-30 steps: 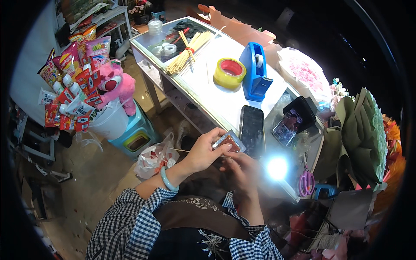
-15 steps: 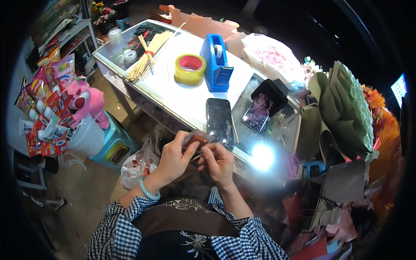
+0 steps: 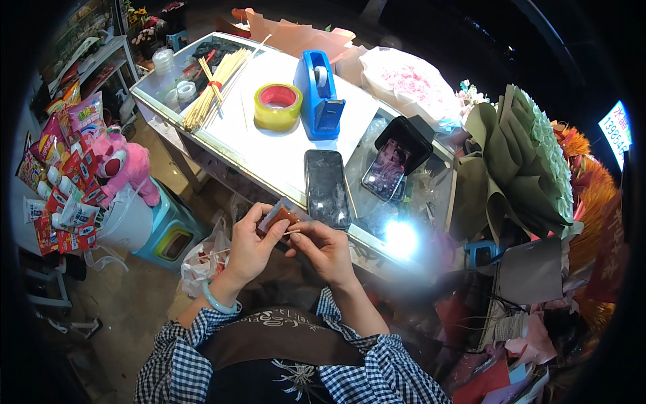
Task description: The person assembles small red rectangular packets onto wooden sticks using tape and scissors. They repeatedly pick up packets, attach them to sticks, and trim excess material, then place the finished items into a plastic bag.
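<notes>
My left hand (image 3: 250, 248) is closed on a small reddish-brown snack packet (image 3: 281, 216) with clear edges, the thumb pressed on its face. Between the thumb and fingers of my right hand (image 3: 327, 253) is a thin wooden stick (image 3: 293, 232), its pale end against the packet's lower side. Both hands meet just in front of the table edge. A dark phone (image 3: 326, 188) lies on the table beyond my right hand. Farther off stand a yellow tape roll (image 3: 277, 118) with a red core and a blue tape dispenser (image 3: 319, 97).
Wooden sticks (image 3: 214, 86) lie bundled on the table (image 3: 235, 151). A second phone (image 3: 387, 172) leans in a dark case near a glaring lamp (image 3: 401, 240). Wrapped bouquets (image 3: 501, 158) crowd the right. Snack packs and a pink plush toy (image 3: 128, 165) stand left, a plastic bag (image 3: 202, 262) below.
The view has shifted a little, so the table things appear farther left. The packet is tilted and shows more of its face, and the stick's end has come into sight beside it.
</notes>
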Demonstrator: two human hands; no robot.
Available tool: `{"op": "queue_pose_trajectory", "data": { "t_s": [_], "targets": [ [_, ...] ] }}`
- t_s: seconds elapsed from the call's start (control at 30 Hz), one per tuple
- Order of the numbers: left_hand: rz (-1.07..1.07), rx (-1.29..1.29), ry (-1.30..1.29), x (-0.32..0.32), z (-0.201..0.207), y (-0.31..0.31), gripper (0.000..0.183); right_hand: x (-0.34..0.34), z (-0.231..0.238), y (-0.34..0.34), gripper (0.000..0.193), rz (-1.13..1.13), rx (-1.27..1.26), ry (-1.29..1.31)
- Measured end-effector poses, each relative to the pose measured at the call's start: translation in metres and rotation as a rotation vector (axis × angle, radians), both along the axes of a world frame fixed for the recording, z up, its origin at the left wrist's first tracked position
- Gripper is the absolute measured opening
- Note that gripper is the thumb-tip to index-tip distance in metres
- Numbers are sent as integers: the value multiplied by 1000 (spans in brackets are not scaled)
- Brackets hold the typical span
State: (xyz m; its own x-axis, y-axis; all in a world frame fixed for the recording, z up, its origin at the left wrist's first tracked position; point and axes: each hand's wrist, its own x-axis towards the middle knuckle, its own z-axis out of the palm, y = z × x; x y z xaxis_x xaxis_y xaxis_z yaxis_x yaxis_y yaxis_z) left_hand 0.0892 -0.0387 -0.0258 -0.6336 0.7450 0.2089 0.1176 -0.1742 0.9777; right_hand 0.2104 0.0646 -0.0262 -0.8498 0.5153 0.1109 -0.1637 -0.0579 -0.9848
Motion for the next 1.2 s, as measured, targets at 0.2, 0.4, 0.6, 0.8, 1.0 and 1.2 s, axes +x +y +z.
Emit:
{"op": "queue_pose_trajectory", "data": {
  "t_s": [0.2,0.4,0.6,0.8,1.0,1.2],
  "targets": [
    [-68,-72,70,-6,-1,-2,17,2,-2,2,14,5,145,-33],
    [10,-126,198,2,5,-5,17,-3,-3,-3,14,-103,194,-49],
    [-32,-30,295,-3,7,-5,19,-4,-1,-2,14,-152,248,-108],
    [-1,-47,432,1,6,-6,21,-4,-4,-1,14,-130,103,-103],
    [-7,-44,515,5,6,-6,27,-5,-7,1,14,-101,-12,-66],
    [37,-26,513,6,4,-5,28,-5,-3,-2,14,-148,140,-111]
  ]
}}
